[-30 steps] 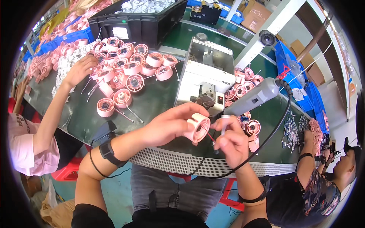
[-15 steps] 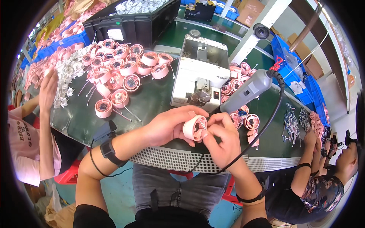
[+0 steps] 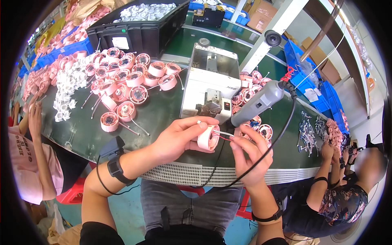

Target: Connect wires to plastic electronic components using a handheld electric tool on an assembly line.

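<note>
Head view: left hand point(image 3: 179, 136) clamped round pink coil spool point(image 3: 207, 137), held above green bench point(image 3: 81, 126) edge, in front of white machine point(image 3: 210, 87). Right hand point(image 3: 249, 153) fingers pinched together on thin lead wires point(image 3: 222, 134) leaving spool. Best keep spool steady, draw leads taut without kinking, clear of grey hanging tool point(image 3: 257, 104)

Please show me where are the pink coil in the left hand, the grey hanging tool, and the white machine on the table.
pink coil point(image 3: 207, 138), head view, on its round pink side wall.
grey hanging tool point(image 3: 259, 102), head view, on the middle of its grey body.
white machine point(image 3: 208, 83), head view, on its white top cover.
</note>
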The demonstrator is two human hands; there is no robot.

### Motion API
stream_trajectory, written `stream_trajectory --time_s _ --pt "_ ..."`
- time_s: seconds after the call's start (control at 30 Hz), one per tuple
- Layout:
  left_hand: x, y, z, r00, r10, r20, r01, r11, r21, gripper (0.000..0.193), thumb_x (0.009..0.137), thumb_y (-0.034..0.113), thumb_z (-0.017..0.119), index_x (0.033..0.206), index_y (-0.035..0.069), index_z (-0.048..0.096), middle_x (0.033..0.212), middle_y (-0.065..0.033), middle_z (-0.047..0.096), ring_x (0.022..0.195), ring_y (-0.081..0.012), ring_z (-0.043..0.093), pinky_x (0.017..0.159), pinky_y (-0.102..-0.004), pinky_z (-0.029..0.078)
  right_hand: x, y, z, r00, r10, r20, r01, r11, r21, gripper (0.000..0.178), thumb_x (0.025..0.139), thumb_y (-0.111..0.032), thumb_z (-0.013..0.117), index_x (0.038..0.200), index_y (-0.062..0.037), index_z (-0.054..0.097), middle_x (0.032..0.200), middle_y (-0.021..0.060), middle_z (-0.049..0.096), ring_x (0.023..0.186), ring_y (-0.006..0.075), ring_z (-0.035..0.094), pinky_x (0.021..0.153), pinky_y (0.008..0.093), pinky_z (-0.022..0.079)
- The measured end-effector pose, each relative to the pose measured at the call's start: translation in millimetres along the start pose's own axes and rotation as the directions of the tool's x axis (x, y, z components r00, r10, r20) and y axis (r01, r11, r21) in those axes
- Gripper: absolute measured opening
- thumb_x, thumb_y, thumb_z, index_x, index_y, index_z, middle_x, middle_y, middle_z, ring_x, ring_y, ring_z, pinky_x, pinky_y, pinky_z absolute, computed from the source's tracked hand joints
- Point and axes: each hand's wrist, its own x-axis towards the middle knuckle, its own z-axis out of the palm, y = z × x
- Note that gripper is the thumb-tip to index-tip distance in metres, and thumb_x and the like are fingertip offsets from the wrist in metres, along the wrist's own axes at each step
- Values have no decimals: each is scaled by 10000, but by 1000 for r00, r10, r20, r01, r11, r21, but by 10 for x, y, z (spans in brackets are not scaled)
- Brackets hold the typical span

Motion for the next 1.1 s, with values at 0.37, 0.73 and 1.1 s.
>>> stream_trajectory --time_s 0.37,0.73,1.1 --pt "-31 -54 -25 975 215 62 -215 977 3 306 1002 113 464 1284 7 519 1258 -86 539 1147 -162 539 978 -332 459 -8 -22 33 791 471 391 -612 619 492 247 817 -9 711 1061 6 676 887 70 621 714 135 612 647 253 526" --pt "-11 -142 -13 943 188 275 -179 982 -58 474 1016 166 408 1454 22 296 1455 -120 374 1319 -214 394 1081 -385 331 -53 -203 334 743 610 275 -602 431 672 166 807 33 721 947 50 634 869 124 684 724 154 676 645 249 559" --pt "-57 -154 57 939 226 258 -265 956 125 603 995 130 476 1513 77 171 1486 -101 323 1331 -187 361 1084 -370 331 28 -158 415 873 487 -5 -405 731 549 294 744 35 764 1012 26 643 967 107 628 847 169 645 709 264 549"
